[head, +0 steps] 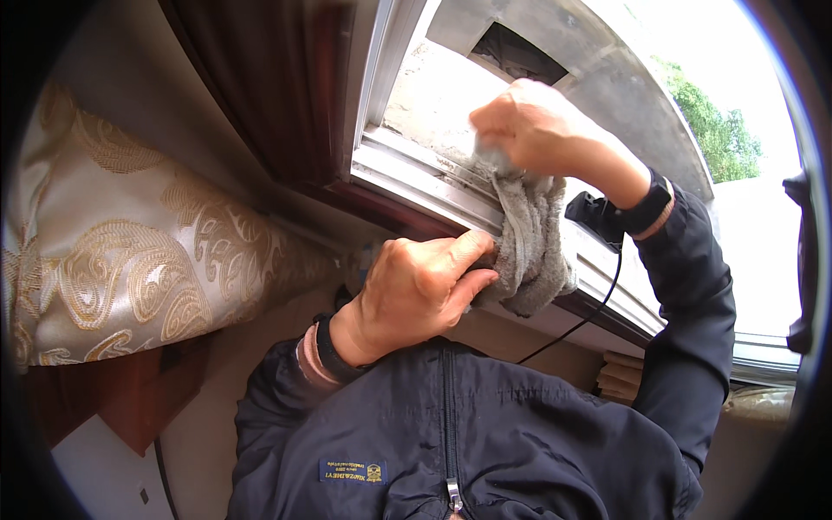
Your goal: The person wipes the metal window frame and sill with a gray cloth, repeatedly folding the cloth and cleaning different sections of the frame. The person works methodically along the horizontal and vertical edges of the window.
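A damp-looking grey terry cloth (530,240) hangs bunched over the inner edge of a window sill. My right hand (526,127), slightly blurred, is closed around its upper end above the sliding-window track (435,188). My left hand (422,283) is lower, at the dark wooden sill edge (416,224). Its thumb and index finger press against the cloth's left side; the other fingers are hidden behind the hand. Dark straps circle both wrists. Beside my right wrist is a small black device (595,218), with a black cable (601,302) running down from it.
A dark reddish-brown frame (279,84) rises left of the window opening. Shiny patterned fabric (149,266) bulges at the left. Outside are a grey concrete wall (624,97) with a dark opening (517,52) and green foliage (721,130). Stacked brownish items (617,377) stand below the sill.
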A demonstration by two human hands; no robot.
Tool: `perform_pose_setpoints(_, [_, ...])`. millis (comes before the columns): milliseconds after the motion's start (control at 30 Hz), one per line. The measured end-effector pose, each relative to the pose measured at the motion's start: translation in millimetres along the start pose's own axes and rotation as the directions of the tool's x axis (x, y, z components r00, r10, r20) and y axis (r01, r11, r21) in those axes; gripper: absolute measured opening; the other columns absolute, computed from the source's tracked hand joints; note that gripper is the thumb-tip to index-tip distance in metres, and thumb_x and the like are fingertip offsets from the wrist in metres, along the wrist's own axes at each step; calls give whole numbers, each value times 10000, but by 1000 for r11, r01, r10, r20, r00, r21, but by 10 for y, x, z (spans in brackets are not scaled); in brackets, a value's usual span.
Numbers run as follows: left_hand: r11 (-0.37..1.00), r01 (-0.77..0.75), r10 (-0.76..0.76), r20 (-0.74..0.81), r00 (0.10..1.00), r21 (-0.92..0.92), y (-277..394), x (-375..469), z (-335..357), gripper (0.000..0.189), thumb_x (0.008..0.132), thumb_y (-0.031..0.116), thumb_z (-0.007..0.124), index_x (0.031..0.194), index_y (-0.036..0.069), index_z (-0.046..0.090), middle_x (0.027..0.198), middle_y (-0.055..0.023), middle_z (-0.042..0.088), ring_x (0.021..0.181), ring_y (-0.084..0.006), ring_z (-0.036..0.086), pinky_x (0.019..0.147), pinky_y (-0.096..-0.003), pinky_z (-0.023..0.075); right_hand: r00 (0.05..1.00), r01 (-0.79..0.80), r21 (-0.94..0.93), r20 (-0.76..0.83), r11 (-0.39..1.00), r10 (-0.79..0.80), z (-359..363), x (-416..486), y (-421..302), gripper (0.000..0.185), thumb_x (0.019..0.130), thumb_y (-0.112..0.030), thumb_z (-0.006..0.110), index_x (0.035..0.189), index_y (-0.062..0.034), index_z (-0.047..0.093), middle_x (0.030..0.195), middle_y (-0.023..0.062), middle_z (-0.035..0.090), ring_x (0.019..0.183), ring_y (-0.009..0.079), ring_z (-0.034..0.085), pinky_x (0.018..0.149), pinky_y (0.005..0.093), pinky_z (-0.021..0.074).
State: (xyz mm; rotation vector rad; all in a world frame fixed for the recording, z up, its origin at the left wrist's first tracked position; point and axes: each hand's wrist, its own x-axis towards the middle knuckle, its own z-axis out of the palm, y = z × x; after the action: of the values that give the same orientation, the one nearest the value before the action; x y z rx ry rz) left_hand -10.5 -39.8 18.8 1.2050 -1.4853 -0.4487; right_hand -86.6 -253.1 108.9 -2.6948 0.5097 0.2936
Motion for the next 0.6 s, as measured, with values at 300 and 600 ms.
perform_pose_setpoints(300, [998, 5, -5, -2, 1000, 62, 11, -34, -5, 264, 788, 57, 829, 987, 10, 663, 759, -151, 688, 624, -317, 676, 545, -356, 511, 982, 151, 95, -129, 984, -139, 62, -121, -295, 120, 879, -37, 628, 783, -7, 562, 632, 187, 503, 592, 384, 500, 575, 430, 444])
perform_pose_setpoints(600, [997, 25, -25, 0, 1000, 70, 31, -63, -17, 249, 791, 55, 822, 978, 5, 666, 785, -146, 700, 635, -316, 681, 547, -358, 522, 950, 228, -387, -113, 893, -292, 195, -356, -227, 65, 878, -36, 550, 887, -56, 612, 776, 126, 591, 740, 279, 615, 652, 389, 501])
